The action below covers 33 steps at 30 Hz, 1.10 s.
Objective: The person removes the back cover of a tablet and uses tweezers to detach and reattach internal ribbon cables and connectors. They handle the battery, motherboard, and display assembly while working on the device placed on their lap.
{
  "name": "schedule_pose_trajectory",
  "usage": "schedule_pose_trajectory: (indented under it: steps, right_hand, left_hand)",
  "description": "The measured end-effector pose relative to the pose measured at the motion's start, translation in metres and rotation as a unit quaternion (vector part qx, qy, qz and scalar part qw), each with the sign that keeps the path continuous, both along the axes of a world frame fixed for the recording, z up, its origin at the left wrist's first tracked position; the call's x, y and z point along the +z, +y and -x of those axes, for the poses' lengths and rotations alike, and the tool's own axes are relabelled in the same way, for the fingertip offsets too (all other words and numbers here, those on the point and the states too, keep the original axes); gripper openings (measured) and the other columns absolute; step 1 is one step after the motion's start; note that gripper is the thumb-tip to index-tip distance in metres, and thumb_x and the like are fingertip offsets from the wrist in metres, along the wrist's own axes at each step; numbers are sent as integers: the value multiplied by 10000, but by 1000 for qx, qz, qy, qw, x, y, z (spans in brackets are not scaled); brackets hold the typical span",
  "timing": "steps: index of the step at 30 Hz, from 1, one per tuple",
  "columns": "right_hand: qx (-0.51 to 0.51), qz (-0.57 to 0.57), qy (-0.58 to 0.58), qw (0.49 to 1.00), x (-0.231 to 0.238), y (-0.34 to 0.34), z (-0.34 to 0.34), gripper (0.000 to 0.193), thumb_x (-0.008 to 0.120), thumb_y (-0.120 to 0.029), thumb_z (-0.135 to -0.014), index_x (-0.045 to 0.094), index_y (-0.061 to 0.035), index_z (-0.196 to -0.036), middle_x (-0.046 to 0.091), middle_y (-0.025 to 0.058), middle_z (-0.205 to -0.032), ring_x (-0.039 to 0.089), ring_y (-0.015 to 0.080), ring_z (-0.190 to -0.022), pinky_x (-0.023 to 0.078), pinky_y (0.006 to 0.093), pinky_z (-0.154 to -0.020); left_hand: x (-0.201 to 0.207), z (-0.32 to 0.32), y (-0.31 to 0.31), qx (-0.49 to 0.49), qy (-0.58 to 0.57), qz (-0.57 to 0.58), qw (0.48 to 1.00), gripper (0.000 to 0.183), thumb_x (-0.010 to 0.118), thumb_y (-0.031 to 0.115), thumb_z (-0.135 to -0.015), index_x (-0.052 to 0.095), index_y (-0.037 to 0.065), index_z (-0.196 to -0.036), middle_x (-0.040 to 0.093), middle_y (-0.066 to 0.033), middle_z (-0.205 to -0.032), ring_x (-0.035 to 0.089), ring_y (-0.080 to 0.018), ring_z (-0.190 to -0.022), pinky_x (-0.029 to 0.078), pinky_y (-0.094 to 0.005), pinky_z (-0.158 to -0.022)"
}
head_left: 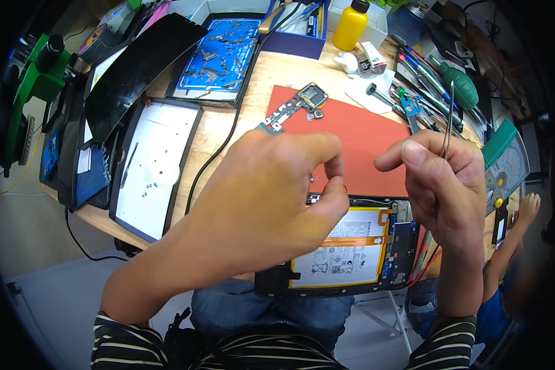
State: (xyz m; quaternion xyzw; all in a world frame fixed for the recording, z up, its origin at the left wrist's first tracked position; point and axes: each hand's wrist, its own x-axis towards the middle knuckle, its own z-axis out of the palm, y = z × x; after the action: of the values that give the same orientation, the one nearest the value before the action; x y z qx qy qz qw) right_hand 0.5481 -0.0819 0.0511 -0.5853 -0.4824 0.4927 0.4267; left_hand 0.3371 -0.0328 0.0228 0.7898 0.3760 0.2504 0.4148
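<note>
Centre frame, the left hand (271, 197) is pinched on something tiny, unclear, above the opened tablet (351, 246); the right hand (444, 179) grips upright tweezers (448, 117) just right.

Opened tablet (351, 253) before mat (357, 139); tray (151, 166) left of both

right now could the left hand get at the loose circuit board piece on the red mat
Probably yes. The left hand hovers over the opened tablet at the near edge of the red mat, and the circuit board piece lies bare just beyond it, with nothing lying between them. The right hand with its tweezers is off to the side.
</note>
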Motion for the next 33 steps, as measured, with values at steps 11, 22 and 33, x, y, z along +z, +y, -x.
schedule_pose_trajectory:
  steps: [11,22,33]
  right_hand:
    - [70,13,-167,983,-42,11,-24,157,802,-76,-876,714,14,-970,457,-97,-604,351,-9,-565,269,219,-524]
    - [70,-26,-223,972,-49,17,-20,121,800,-52,-812,689,-25,-851,425,-65,-556,333,14,-525,252,258,-495]
    - [51,35,-176,982,-44,19,-15,115,794,-41,-834,684,-18,-860,413,-80,-540,319,4,-510,235,241,-495]
  left_hand:
    - [-18,-33,25,-33,105,-63,992,53,698,69,-881,705,21,-861,451,-31,-478,400,-95,-433,340,-296,-473]
    - [-29,-40,1,26,110,-120,986,108,738,40,-881,694,66,-976,489,-35,-531,474,-140,-430,380,-318,-466]
    - [-26,-30,0,5,131,-104,986,124,783,37,-844,673,59,-899,661,-66,-719,631,-195,-558,464,-315,-505]
